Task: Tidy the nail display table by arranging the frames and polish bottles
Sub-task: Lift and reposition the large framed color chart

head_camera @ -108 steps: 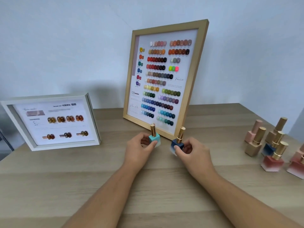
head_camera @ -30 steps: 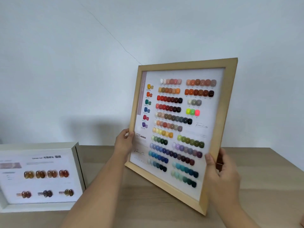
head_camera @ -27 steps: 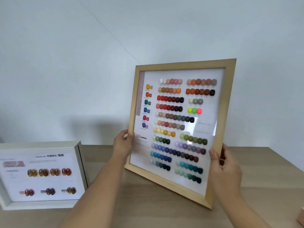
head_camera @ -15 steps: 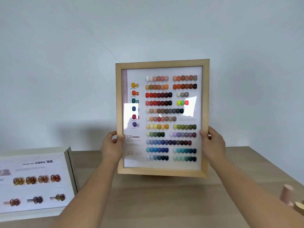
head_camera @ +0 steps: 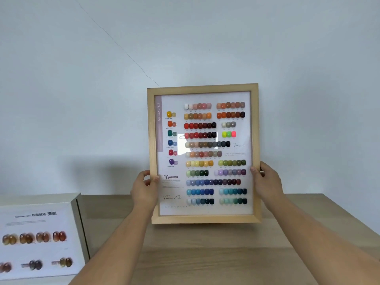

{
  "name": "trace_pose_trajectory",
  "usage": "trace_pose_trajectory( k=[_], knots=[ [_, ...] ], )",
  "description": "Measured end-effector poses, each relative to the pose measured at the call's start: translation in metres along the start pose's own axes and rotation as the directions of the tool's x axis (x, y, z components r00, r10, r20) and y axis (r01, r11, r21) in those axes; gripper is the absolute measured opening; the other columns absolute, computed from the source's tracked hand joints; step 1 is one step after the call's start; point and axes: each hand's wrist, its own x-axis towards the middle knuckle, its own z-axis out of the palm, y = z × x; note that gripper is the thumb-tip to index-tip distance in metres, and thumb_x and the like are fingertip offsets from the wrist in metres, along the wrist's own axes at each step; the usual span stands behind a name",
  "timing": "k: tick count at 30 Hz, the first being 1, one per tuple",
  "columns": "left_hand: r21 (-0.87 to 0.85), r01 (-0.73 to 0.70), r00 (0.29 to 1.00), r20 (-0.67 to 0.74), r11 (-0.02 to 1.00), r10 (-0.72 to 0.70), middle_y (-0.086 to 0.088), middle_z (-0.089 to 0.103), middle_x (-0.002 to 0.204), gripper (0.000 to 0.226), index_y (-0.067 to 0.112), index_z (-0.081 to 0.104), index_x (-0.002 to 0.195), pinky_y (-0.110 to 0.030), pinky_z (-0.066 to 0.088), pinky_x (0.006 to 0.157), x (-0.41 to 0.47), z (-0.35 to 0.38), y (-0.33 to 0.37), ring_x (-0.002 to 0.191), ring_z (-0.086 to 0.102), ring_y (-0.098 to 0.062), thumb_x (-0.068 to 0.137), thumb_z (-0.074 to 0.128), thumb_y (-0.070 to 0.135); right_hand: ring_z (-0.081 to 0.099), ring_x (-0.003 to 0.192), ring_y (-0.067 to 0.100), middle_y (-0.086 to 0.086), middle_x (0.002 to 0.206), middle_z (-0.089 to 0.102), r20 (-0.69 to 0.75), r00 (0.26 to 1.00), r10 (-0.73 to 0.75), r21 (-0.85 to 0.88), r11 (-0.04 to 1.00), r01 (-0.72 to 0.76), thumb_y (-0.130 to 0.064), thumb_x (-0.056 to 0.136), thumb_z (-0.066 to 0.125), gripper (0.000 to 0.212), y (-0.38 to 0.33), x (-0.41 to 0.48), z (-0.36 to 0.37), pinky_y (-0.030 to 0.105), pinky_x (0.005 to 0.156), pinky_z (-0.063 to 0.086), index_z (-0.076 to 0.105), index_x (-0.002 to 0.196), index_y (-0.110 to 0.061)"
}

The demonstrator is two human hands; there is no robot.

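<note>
Two hands on it, one each side: my left hand (head_camera: pixel 144 192) grips the left rail of the wooden colour-chart frame (head_camera: pixel 202 219), thumb pressed on the front, fingers wrapped behind. My right hand (head_camera: pixel 267 183) clamps the right rail at the same height, thumb in front as well. Between my palms the frame stands upright, glass facing me, over the wooden table (head_camera: pixel 205 256); I cannot tell whether its bottom edge touches. Well off beyond my left forearm sits the white swatch frame (head_camera: pixel 41 223).
</note>
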Motion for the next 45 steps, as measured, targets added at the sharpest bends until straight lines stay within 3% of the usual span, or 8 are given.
trace_pose_trajectory(
  k=[8, 15, 17, 19, 23, 32, 38, 45],
  knots=[
    [-0.024, 0.027, 0.998, 0.049, 0.999, -0.026, -0.008, 0.065, 0.105, 0.021, 0.025, 0.054, 0.110, -0.047, 0.052, 0.088, -0.009, -0.009, -0.008, 0.096, 0.061, -0.026, 0.090, 0.058, 0.029, 0.057, 0.079, -0.002, -0.020, 0.085, 0.063, 0.016, 1.000, 0.027, 0.066, 0.997, -0.028, -0.027, 0.095, 0.046, 0.019, 0.007, -0.020, 0.000, 0.017, 0.058, 0.041, 0.057, 0.087, -0.040],
    [0.041, -0.007, 0.992, 0.126, 0.999, 0.002, -0.005, 0.061, 0.112, 0.036, 0.024, 0.050, 0.124, -0.046, 0.051, 0.089, -0.018, -0.019, -0.013, 0.101, 0.058, -0.023, 0.090, 0.059, 0.021, 0.059, 0.075, -0.005, -0.024, 0.086, 0.062, 0.030, 0.999, 0.017, 0.045, 0.999, -0.018, -0.027, 0.095, 0.048, 0.016, 0.010, -0.038, -0.007, 0.010, 0.054, 0.040, 0.055, 0.094, -0.042],
    [0.078, 0.000, 0.990, 0.143, 0.997, -0.011, -0.005, 0.060, 0.117, 0.039, 0.022, 0.049, 0.128, -0.042, 0.050, 0.092, -0.021, -0.021, -0.021, 0.103, 0.057, -0.022, 0.091, 0.056, 0.013, 0.060, 0.083, -0.001, -0.022, 0.093, 0.063, 0.054, 0.997, 0.050, 0.015, 0.999, -0.051, -0.025, 0.095, 0.048, 0.016, 0.020, -0.046, -0.007, 0.014, 0.059, 0.046, 0.055, 0.104, -0.038],
    [0.101, -0.004, 0.990, 0.137, 0.995, -0.010, -0.005, 0.059, 0.117, 0.040, 0.022, 0.050, 0.128, -0.035, 0.049, 0.089, -0.024, -0.022, -0.029, 0.100, 0.057, -0.019, 0.090, 0.055, 0.009, 0.061, 0.096, 0.011, -0.010, 0.107, 0.064, 0.072, 0.994, 0.083, -0.012, 0.997, -0.083, -0.023, 0.094, 0.049, 0.026, 0.031, -0.056, -0.006, 0.032, 0.076, 0.055, 0.053, 0.119, -0.028],
    [0.122, -0.039, 0.991, 0.134, 0.992, 0.023, -0.003, 0.058, 0.112, 0.041, 0.023, 0.049, 0.128, -0.028, 0.046, 0.081, -0.023, -0.022, -0.032, 0.092, 0.055, -0.015, 0.090, 0.055, 0.009, 0.058, 0.107, 0.017, -0.003, 0.119, 0.062, 0.074, 0.994, 0.081, -0.044, 0.996, -0.078, -0.024, 0.094, 0.049, 0.040, 0.036, -0.062, -0.008, 0.042, 0.093, 0.051, 0.045, 0.134, -0.025],
    [0.176, -0.023, 0.992, 0.126, 0.984, 0.000, -0.006, 0.059, 0.124, 0.049, 0.019, 0.042, 0.136, -0.037, 0.044, 0.096, -0.033, -0.019, -0.055, 0.110, 0.056, -0.023, 0.089, 0.056, 0.009, 0.057, 0.103, 0.024, 0.007, 0.116, 0.063, -0.031, 0.996, 0.080, -0.263, 0.961, -0.085, -0.033, 0.092, 0.050, 0.053, 0.057, -0.073, -0.003, 0.039, 0.086, 0.050, 0.035, 0.142, -0.024],
    [0.182, -0.037, 0.991, 0.136, 0.983, 0.012, -0.003, 0.059, 0.109, 0.043, 0.022, 0.046, 0.130, -0.028, 0.045, 0.076, -0.013, -0.009, -0.047, 0.095, 0.057, -0.020, 0.090, 0.055, 0.010, 0.055, 0.111, 0.026, 0.008, 0.130, 0.057, -0.011, 0.996, 0.083, -0.284, 0.955, -0.083, -0.033, 0.093, 0.050, 0.054, 0.053, -0.051, 0.002, 0.038, 0.092, 0.047, 0.033, 0.143, -0.021],
    [0.193, -0.023, 0.992, 0.129, 0.981, -0.002, -0.005, 0.058, 0.110, 0.042, 0.022, 0.046, 0.130, -0.034, 0.047, 0.083, 0.000, 0.002, -0.051, 0.096, 0.054, -0.021, 0.091, 0.055, 0.010, 0.056, 0.110, 0.025, 0.009, 0.128, 0.057, -0.005, 0.997, 0.082, -0.287, 0.954, -0.080, -0.033, 0.093, 0.050, 0.054, 0.053, -0.036, 0.009, 0.039, 0.091, 0.048, 0.033, 0.143, -0.021]
  ],
)
